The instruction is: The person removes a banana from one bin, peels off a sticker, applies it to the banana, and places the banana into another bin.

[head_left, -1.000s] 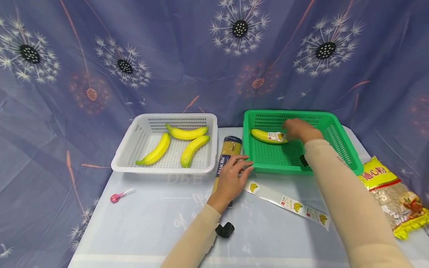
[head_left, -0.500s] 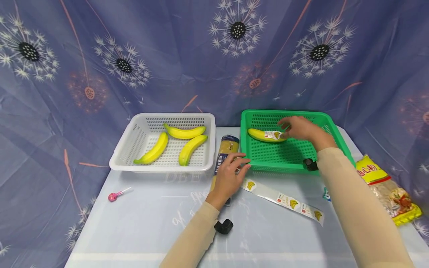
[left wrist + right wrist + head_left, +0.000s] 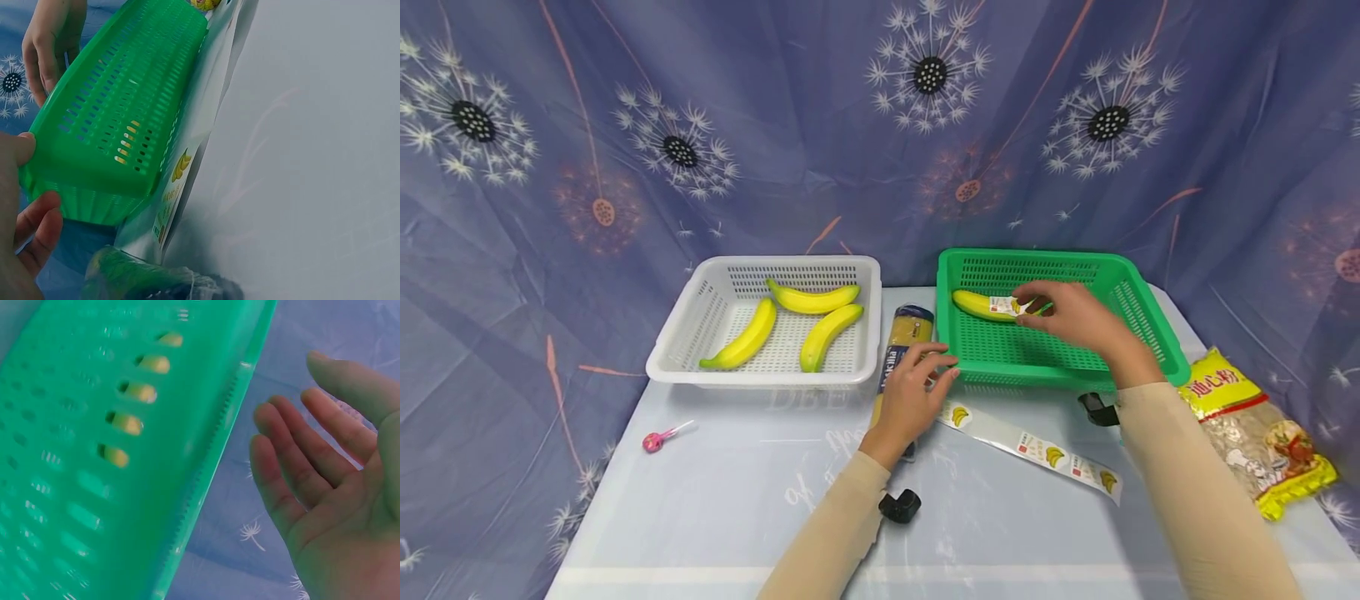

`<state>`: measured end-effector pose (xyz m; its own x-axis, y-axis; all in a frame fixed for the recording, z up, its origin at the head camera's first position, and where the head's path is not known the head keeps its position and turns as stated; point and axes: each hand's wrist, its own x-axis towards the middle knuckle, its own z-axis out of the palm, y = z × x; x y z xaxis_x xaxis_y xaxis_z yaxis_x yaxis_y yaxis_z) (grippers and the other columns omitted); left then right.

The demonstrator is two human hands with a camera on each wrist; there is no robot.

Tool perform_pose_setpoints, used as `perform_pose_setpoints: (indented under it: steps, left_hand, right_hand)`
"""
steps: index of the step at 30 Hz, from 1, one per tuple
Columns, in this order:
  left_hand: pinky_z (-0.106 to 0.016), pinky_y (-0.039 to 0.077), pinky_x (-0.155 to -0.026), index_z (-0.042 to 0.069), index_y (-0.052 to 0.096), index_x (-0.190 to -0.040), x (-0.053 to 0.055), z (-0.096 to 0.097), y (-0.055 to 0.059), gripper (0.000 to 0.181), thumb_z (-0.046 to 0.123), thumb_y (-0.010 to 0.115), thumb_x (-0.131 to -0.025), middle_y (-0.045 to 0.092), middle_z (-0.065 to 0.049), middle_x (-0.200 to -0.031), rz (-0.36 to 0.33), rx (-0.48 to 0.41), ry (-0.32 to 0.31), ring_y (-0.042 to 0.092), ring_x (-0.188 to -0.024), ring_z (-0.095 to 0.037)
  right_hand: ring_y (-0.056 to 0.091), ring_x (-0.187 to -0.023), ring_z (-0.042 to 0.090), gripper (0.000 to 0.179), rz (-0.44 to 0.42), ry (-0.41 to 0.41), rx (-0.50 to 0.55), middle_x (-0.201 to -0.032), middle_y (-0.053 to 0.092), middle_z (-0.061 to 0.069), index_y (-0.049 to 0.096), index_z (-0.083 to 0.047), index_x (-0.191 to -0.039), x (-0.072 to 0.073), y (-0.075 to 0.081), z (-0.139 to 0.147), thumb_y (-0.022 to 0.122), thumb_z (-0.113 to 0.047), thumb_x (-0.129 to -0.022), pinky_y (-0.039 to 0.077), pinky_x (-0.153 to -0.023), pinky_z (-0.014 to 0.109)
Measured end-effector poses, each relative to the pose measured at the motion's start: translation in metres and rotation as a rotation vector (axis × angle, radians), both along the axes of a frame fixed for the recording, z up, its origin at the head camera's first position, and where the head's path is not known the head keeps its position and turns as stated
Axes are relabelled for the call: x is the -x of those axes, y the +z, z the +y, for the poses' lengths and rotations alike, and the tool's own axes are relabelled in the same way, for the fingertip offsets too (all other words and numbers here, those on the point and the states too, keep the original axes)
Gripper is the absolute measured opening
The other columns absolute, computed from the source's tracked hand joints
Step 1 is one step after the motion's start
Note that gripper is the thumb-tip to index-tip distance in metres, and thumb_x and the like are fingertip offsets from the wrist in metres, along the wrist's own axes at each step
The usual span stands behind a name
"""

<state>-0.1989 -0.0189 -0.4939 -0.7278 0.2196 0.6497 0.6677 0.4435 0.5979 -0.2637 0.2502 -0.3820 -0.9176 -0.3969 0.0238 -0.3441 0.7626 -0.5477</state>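
Observation:
In the green basket (image 3: 1007,354) lies a yellow banana (image 3: 970,303) bearing a white sticker (image 3: 1002,305). My right hand (image 3: 1078,317) hovers over the basket, its fingertips overlapping the banana's right end in the head view. The right wrist view shows that hand's relaxed fingers (image 3: 281,450) apart with nothing between them. My left hand (image 3: 916,390) is at the basket's front left corner, fingertips and thumb (image 3: 25,148) right at the rim with fingers loosely bent. Beneath this hand lies a spaghetti packet (image 3: 913,327), partly hidden.
A white basket (image 3: 790,379) with several bananas (image 3: 831,336) stands at left. A strip of banana stickers (image 3: 1048,454) lies before the green basket. There is a pink lollipop (image 3: 653,442) at front left and a macaroni bag (image 3: 1247,433) at right.
My right hand has lifted from the stickered banana and drawn back toward the front of the basket. The left hand stays at the basket corner.

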Motion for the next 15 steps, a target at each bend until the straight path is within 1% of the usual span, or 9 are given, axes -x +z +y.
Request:
perform_pose_setpoints:
  steps: [4,8,11,15]
  left_hand:
    - [-0.018,0.051,-0.067,0.015,0.072,-0.105,0.0,-0.001,0.001,0.016,0.024,0.066,-0.092,0.058,0.001,-0.12,-0.019,0.007,0.0,0.061,-0.076,-0.006]
    - [-0.019,0.051,-0.066,0.015,0.072,-0.105,0.0,0.0,0.002,0.017,0.025,0.066,-0.093,0.058,0.001,-0.121,-0.033,0.008,-0.005,0.06,-0.076,-0.005]
    - [-0.02,0.051,-0.065,0.015,0.072,-0.105,0.0,0.001,0.001,0.017,0.025,0.066,-0.093,0.058,0.002,-0.121,-0.042,0.004,-0.003,0.059,-0.075,-0.005]
    - [-0.023,0.053,-0.065,0.016,0.072,-0.105,-0.001,0.002,0.001,0.016,0.024,0.067,-0.092,0.058,0.003,-0.121,-0.057,-0.012,0.002,0.06,-0.075,-0.006]
  right_hand:
    - [0.061,-0.099,0.024,0.037,0.043,-0.006,0.091,-0.116,0.063,0.006,0.063,-0.012,-0.123,-0.014,-0.006,-0.002,0.07,-0.024,-0.089,0.05,-0.084,0.045]
    - [0.061,-0.098,0.021,0.034,0.069,-0.006,0.142,-0.113,0.064,0.002,0.063,-0.015,-0.122,-0.03,-0.014,-0.004,0.068,-0.029,-0.091,0.05,-0.083,0.044]
    - [0.062,-0.096,0.017,0.033,0.088,0.005,0.152,-0.111,0.064,-0.003,0.063,-0.018,-0.121,-0.041,-0.019,-0.01,0.067,-0.032,-0.091,0.051,-0.081,0.041]
    - [0.063,-0.094,0.016,0.033,0.115,0.046,0.155,-0.111,0.065,-0.004,0.065,-0.019,-0.12,-0.051,-0.024,-0.02,0.069,-0.032,-0.09,0.052,-0.079,0.044]
